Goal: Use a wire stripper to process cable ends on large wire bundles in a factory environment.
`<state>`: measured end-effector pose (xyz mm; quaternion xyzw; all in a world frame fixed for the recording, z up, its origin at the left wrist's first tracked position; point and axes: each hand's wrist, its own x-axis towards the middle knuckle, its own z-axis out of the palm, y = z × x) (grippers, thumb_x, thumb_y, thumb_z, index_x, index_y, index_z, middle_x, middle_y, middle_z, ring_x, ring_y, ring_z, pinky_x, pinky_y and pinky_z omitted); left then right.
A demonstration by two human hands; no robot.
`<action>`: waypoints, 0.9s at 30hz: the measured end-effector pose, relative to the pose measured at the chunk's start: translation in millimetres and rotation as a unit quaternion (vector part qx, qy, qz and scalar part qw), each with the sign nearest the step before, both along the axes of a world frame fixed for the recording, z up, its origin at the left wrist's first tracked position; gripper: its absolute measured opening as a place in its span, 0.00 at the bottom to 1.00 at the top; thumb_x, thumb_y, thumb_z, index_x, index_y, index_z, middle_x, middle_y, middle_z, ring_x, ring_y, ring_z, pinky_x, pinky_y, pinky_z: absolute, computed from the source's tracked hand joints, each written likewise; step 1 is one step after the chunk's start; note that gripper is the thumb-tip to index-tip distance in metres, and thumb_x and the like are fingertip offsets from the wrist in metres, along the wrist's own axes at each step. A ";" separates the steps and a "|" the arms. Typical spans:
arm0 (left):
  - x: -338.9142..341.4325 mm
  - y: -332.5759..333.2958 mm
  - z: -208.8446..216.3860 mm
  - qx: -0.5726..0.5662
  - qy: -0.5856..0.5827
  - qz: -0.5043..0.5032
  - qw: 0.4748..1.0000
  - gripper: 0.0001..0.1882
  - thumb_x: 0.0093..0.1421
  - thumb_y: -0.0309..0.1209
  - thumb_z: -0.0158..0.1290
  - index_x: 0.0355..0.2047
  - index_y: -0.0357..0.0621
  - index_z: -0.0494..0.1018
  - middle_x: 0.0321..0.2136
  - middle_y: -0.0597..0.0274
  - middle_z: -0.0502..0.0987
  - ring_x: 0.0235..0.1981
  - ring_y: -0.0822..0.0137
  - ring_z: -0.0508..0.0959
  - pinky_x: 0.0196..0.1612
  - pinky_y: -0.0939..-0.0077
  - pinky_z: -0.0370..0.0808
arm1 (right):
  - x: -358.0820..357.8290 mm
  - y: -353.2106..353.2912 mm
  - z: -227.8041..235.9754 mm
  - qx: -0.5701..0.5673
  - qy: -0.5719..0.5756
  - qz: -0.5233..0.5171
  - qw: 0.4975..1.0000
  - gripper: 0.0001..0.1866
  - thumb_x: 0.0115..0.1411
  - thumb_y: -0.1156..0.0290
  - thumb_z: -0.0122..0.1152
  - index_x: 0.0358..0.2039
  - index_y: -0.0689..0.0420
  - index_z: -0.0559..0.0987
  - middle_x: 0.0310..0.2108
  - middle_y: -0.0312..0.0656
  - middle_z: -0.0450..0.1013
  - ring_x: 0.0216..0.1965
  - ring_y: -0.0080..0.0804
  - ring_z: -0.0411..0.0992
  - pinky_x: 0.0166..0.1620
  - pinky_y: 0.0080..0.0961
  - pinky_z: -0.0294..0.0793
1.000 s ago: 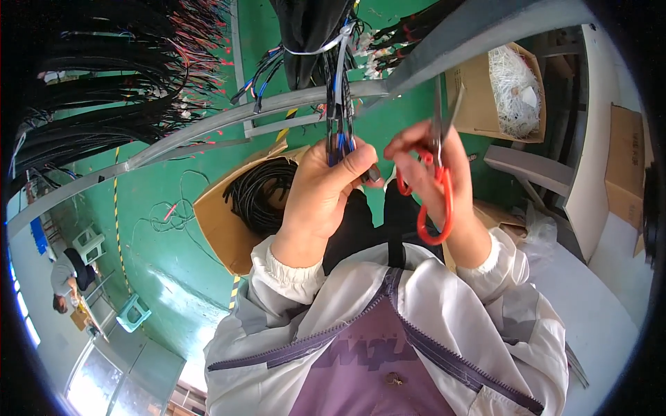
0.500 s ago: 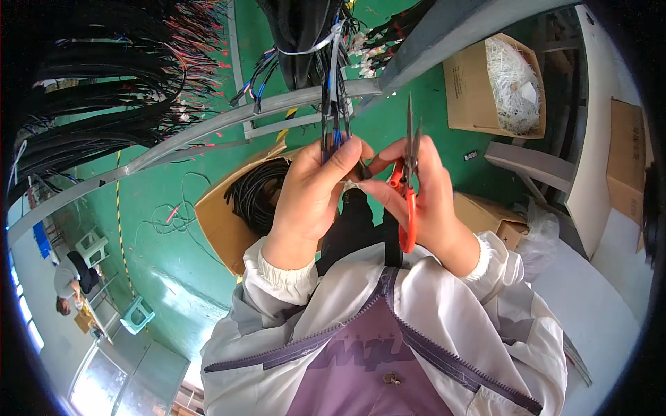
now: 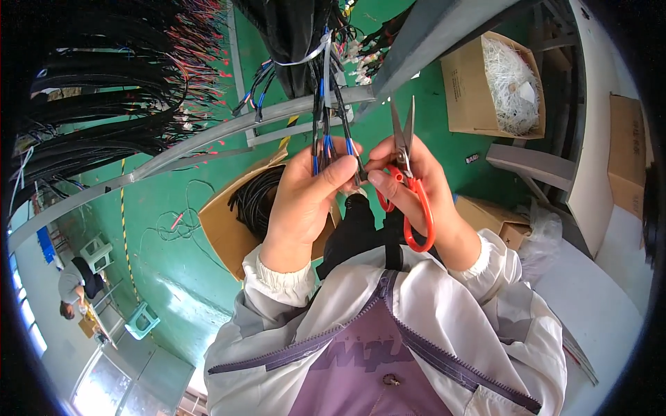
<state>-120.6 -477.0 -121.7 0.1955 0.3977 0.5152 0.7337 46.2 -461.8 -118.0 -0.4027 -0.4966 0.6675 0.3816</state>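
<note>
Several black-sleeved wires with blue ends point(image 3: 327, 114) hang down over a grey metal bar. My left hand point(image 3: 295, 201) is closed around their lower ends, thumb pressed against the fingers. My right hand point(image 3: 440, 197) keeps red-handled scissors point(image 3: 424, 220) hooked in its palm, blades pointing up and away, spread in a narrow V with nothing between them. Its thumb and forefinger pinch close to a small dark wire end point(image 3: 361, 173) beside my left fingertips. The exact grip there is partly hidden by the fingers.
A grey metal rail point(image 3: 229, 126) crosses in front of me. Bundles of black cables point(image 3: 104, 111) hang at the left. Beneath my hands stands a carton point(image 3: 218, 225) with coiled black cable. Another carton point(image 3: 461, 83) holds white strands. At far left, a person point(image 3: 73, 284) works.
The scissors have turned in my right hand; their blades now spread wider and the red loops hang more to the right. Both hands stay close together at the wire ends.
</note>
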 end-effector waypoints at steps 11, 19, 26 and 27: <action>-7.9 -3.2 -15.6 -0.004 0.072 0.006 0.997 0.09 0.56 0.28 0.53 0.36 0.39 0.71 0.32 0.67 0.73 0.31 0.76 0.70 0.37 0.81 0.65 | 17.6 -8.7 -2.5 0.123 -0.075 0.080 0.986 0.10 0.55 0.77 0.58 0.37 0.60 0.68 0.29 0.37 0.69 0.32 0.24 0.68 0.37 0.23 0.68; -27.9 10.2 -44.8 0.126 0.737 0.055 0.662 0.15 0.55 0.32 0.53 0.40 0.36 0.66 0.36 0.47 0.70 0.39 0.49 0.69 0.44 0.62 0.65 | 103.5 -19.2 -17.8 0.079 -0.186 0.116 0.972 0.12 0.53 0.76 0.59 0.35 0.61 0.67 0.30 0.44 0.71 0.30 0.36 0.71 0.35 0.27 0.70; 93.5 12.1 -17.4 0.288 0.748 0.046 0.596 0.16 0.53 0.22 0.49 0.43 0.36 0.64 0.42 0.46 0.65 0.43 0.47 0.67 0.47 0.57 0.64 | 209.0 4.6 -18.5 0.013 -0.185 0.059 0.981 0.14 0.53 0.72 0.60 0.38 0.61 0.68 0.29 0.47 0.71 0.30 0.37 0.72 0.33 0.29 0.71; 113.3 16.4 -14.8 0.275 0.734 0.032 0.620 0.21 0.53 0.21 0.49 0.48 0.35 0.62 0.46 0.44 0.64 0.49 0.47 0.65 0.52 0.58 0.62 | 225.3 11.9 -21.6 0.011 -0.181 0.058 0.982 0.15 0.53 0.72 0.61 0.39 0.61 0.69 0.29 0.47 0.72 0.31 0.37 0.72 0.34 0.28 0.71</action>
